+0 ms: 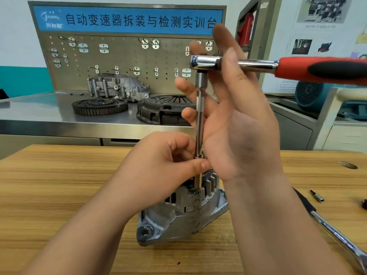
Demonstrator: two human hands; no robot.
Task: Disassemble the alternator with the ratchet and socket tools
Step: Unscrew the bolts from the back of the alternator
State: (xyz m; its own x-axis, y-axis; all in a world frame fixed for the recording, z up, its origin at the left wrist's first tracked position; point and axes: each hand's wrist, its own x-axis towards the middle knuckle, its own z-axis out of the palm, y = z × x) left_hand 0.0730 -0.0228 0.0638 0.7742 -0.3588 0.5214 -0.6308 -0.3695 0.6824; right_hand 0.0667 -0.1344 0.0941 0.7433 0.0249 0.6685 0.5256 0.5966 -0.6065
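Observation:
A grey alternator (178, 215) stands on the wooden table (59, 185). A chrome extension bar (200, 116) rises straight up from a socket (198, 181) seated on a bolt at the alternator's top. A ratchet (317, 69) with a red and black handle sits on the bar's upper end, and its handle points right. My left hand (158, 167) pinches the lower end of the bar just above the socket. My right hand (242, 126) cradles the ratchet head loosely. Its thumb lies across the neck and its fingers spread behind the bar.
On the table to the right lie a second chrome ratchet handle (337, 237), a small bit (317, 196) and a dark part (364, 203) at the frame edge. Behind stands a steel bench with a flywheel (99, 106), a clutch cover (164, 110) and a pegboard.

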